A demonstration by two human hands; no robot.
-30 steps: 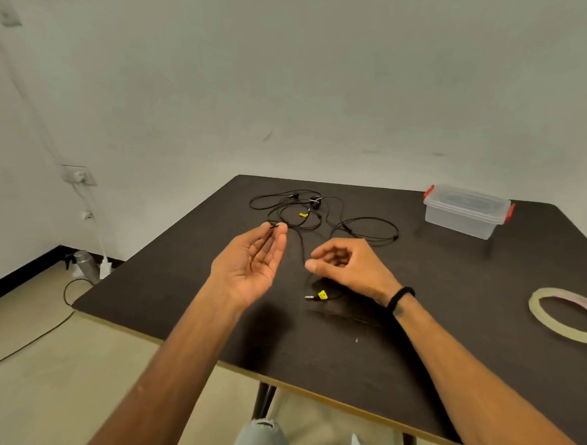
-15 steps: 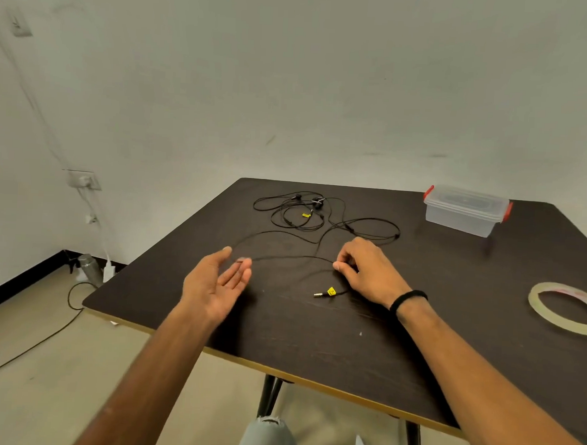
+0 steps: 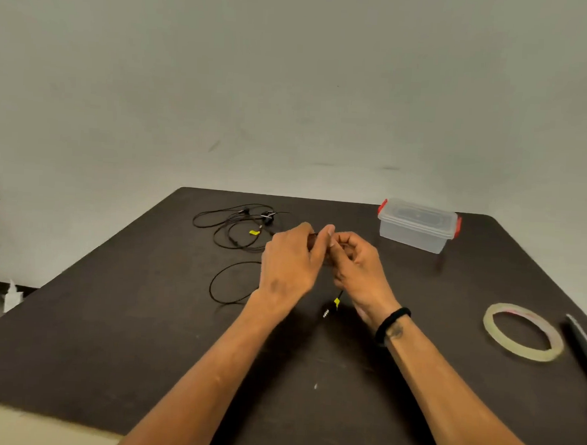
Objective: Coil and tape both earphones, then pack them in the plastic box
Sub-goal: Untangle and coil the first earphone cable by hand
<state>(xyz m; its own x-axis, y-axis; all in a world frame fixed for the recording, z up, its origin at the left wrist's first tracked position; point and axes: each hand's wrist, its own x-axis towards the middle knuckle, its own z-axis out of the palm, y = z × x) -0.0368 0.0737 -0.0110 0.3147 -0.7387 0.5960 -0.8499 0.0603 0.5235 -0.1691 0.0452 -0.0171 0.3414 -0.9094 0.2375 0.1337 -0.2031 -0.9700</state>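
Both hands raised together above the middle of the dark bench [image 3: 116,342], fingertips meeting. Left hand [image 3: 292,259] back-up toward the camera, fingers bent toward the right hand [image 3: 358,266], which curls its fingers and thumb inward. Between them, a black earphone cable [image 3: 229,282] apparently pinched, though the exact contact hidden behind the left hand's knuckles; cannot tell which fingers close on it. Out to the left of the left hand, a single loop of that cable lying flat on the bench. Just below the right hand's wrist, the jack end with a yellow tag [image 3: 336,303] dangling down, plug tip near the bench surface.

Beyond and to the left of the left hand, a second earphone [image 3: 241,226] lying loose and tangled, uncoiled, with its own yellow tag [image 3: 254,233]. Beyond and to the right of the right hand, a clear plastic box [image 3: 417,225] with red latches, lid on, well apart from both hands. Far right of the right forearm, a roll of clear tape [image 3: 522,331] lying flat, and just beside it at the frame edge a dark slim tool [image 3: 583,343], too blurred to identify. Black band [image 3: 390,322] around the right wrist.
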